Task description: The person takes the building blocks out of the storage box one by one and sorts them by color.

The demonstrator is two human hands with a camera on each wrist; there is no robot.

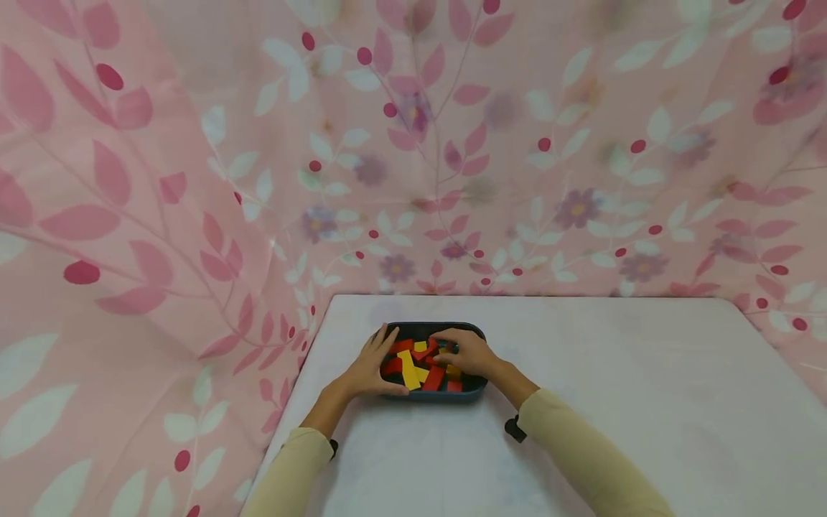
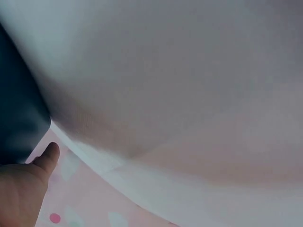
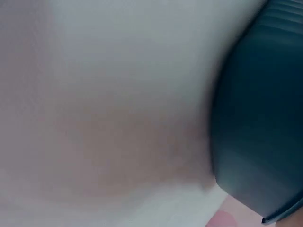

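A dark blue-green rectangular container (image 1: 420, 396) with rounded corners stands on the white-covered table, holding several red and yellow blocks. My left hand (image 1: 368, 368) rests on its left end, fingers spread toward the far rim and thumb along the near rim. In the left wrist view only part of this hand (image 2: 23, 189) shows beside the dark wall. My right hand (image 1: 472, 353) reaches over the right rim with bent fingers and pinches a red block (image 1: 432, 347) among the others. A long yellow block (image 1: 408, 370) lies slanted near the left hand. The right wrist view mostly shows the container's outer wall (image 3: 260, 123).
The white tabletop (image 1: 620, 388) stretches to the right and in front of the container. Pink floral cloth (image 1: 452, 179) hangs behind the table and down its left side. A dark band (image 1: 515, 429) sits at the right wrist.
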